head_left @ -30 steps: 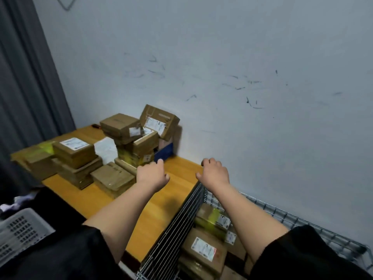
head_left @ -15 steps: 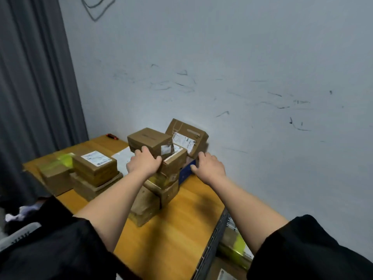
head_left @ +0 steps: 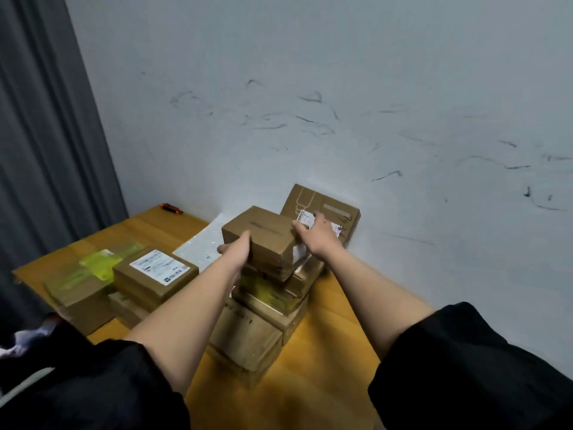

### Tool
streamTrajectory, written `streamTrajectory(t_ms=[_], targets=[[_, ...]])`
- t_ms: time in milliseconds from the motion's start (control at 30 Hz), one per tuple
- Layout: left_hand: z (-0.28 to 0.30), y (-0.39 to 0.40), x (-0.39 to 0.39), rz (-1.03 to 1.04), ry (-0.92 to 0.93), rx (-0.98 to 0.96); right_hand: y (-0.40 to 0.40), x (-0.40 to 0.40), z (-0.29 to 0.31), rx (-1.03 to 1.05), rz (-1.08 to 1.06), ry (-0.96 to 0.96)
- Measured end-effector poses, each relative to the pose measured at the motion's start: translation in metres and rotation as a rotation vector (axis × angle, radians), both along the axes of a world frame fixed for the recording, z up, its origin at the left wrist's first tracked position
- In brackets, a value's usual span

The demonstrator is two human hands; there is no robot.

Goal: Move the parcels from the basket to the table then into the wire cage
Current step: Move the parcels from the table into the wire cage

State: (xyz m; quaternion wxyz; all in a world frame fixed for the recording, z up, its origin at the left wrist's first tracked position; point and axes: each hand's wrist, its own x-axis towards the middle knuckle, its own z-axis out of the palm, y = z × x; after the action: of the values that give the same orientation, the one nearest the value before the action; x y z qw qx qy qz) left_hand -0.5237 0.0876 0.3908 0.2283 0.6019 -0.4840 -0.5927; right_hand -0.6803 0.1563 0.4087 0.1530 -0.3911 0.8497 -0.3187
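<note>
Brown parcel (head_left: 263,235) atop table stack

two hands (head_left: 238,248), about eight cardboard parcels (head_left: 262,235), one white mailer (head_left: 201,248)

A wooden table (head_left: 148,231) stands in the corner, its far edge against the wall. Near its centre rises a stack of boxes (head_left: 257,330). At about nine o'clock of it sits a lower pile topped by a labelled box (head_left: 156,270), and farther the same way a box with yellow tape (head_left: 83,280). At eleven o'clock lies a white mailer (head_left: 201,246). At one o'clock a flat box (head_left: 322,206) leans on the wall. A small red object (head_left: 170,208) lies at the far edge.
</note>
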Motion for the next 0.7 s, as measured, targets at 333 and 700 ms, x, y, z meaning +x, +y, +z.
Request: streamTrajectory(t_ms=[333, 700], targets=[[-0.021, -0.005, -0.026, 0.003, 0.256, 0.21, -0.029, 0.0, -0.018, -0.047, 0.017, -0.21], [0.002, -0.005, -0.019, 0.17, 0.439, -0.043, -0.019, 0.013, 0.003, -0.218, 0.049, -0.265]])
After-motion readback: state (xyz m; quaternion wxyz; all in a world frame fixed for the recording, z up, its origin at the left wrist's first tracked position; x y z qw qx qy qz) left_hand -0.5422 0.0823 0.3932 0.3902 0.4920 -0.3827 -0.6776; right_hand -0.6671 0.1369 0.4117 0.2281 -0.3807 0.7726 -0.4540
